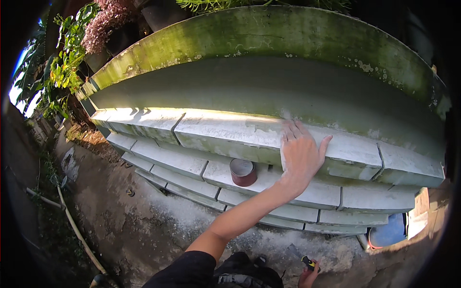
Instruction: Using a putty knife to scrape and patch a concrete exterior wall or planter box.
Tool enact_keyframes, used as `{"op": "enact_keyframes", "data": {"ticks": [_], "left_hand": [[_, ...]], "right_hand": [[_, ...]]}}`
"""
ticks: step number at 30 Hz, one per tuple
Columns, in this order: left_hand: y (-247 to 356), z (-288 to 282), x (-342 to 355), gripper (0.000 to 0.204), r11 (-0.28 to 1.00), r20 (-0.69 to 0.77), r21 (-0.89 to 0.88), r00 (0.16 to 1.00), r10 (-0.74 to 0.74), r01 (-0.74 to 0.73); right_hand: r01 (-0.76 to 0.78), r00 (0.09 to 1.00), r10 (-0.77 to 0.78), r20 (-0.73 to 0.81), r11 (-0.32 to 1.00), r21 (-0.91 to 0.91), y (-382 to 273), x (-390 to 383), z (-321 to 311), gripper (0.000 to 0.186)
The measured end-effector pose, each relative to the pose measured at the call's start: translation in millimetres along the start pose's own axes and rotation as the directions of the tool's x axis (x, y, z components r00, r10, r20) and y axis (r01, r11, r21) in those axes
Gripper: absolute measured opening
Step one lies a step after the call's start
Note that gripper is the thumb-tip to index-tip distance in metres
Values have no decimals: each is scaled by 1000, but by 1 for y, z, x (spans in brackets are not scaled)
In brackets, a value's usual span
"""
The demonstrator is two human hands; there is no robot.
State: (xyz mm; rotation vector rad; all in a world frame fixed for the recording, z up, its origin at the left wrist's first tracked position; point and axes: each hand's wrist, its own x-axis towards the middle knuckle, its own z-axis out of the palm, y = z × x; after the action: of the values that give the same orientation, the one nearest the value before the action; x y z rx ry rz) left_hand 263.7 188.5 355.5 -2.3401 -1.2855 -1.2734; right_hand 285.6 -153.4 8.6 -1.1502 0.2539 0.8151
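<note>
My left hand (302,153) lies flat, palm down, on the top ledge (225,127) of a stepped concrete block wall. Its fingers stretch toward the wall face and the thumb points off to the right. White dust coats the fingers, and pale powder or plaster covers the ledge around them. Low at the bottom edge, my right hand (309,277) is closed round the black and yellow handle of a putty knife (307,261), whose wide blade points up and left. On the step below, left of my left hand, stands a reddish-brown round tin (243,174), upright.
Behind the ledge rises a mossy green wall band (249,29) with plants (67,62) at its left end. Lower block steps (182,180) jut out toward me. A blue container (388,231) stands at the lower right. A long pale pole (74,223) lies along the ground at left.
</note>
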Motion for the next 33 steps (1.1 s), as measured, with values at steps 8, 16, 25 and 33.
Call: {"op": "enact_keyframes", "data": {"ticks": [8, 16, 25, 33], "left_hand": [[127, 25, -15, 88, 974, 179, -226, 982, 61, -19], [227, 38, -38, 78, 904, 296, -417, 926, 236, -97], [234, 26, -49, 91, 875, 205, -454, 936, 287, -169], [216, 31, -65, 96, 792, 142, -554, 909, 393, -256]], "right_hand": [[111, 987, -98, -124, 989, 103, 11, -14, -56, 52], [218, 958, -199, -207, 973, 76, 0, -47, -63, 51], [234, 921, -195, -336, 969, 78, 3, -70, -78, 41], [274, 946, -238, -220, 950, 150, 5, -39, -67, 30]]}}
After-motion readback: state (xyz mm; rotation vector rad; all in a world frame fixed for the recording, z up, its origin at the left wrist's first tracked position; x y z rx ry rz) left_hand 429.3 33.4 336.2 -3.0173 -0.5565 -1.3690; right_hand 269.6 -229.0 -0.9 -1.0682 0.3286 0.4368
